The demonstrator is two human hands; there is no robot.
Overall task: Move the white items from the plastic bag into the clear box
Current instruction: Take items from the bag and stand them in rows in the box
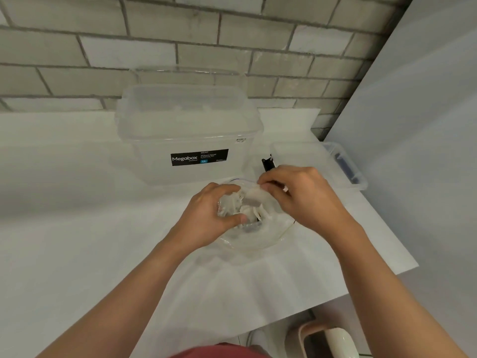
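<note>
Left grip (206, 218) is clenched round the crumpled side of the plastic bag (258, 241), fingers and thumb curled into the film. Right grip (302, 197) pinches a pale piece at the bag's mouth between thumb and fingertips, seemingly one of the white items (251, 202); blur prevents certainty. The bag lies on the white table (77, 202), directly in front of the clear box (185, 135), with the remaining white items bunched inside it between the two hands. The clear box stands near the brick wall (232, 34) and bears a black label (199, 157) on its near face; its contents cannot be made out. A smaller clear container (320, 156) sits to the right of the box, with a small black object (268, 164) just beside it.
</note>
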